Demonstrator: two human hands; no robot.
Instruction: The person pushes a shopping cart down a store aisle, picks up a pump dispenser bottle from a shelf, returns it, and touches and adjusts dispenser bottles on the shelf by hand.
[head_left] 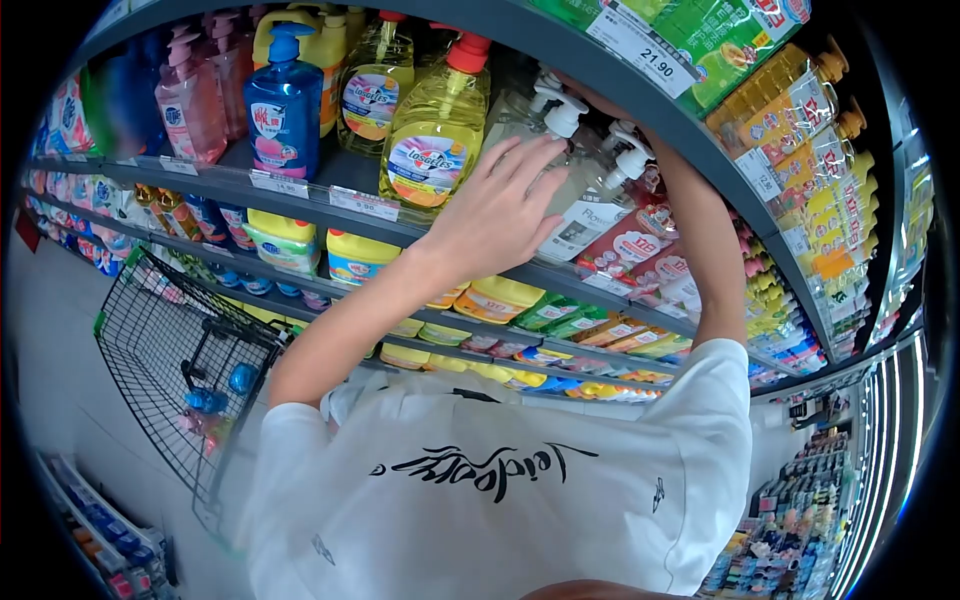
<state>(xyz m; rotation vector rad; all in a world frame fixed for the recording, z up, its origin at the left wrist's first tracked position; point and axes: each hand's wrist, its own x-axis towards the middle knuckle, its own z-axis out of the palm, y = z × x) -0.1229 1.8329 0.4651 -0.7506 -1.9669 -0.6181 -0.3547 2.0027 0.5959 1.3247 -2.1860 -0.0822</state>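
Note:
My left hand [505, 205] lies over the front of a clear pump bottle [510, 118] with a white pump head, its fingers stretched out and slightly spread. Beside it stands another clear bottle with a white "Flower" label [588, 226] and a white pump [630, 152]. My right forearm [695, 215] reaches up and in behind these bottles under the upper shelf. Pumps and the shelf edge hide most of my right hand [590, 97], so its fingers do not show. Yellow "Losgelee" bottles [428, 150] are left of my left hand.
A blue pump bottle [284, 115] and pink pump bottles [192, 105] share the shelf. The upper shelf edge [560, 50] curves close above my right arm. Red-labelled bottles [630, 242] stand at the right. A wire shopping cart [180, 345] is at lower left.

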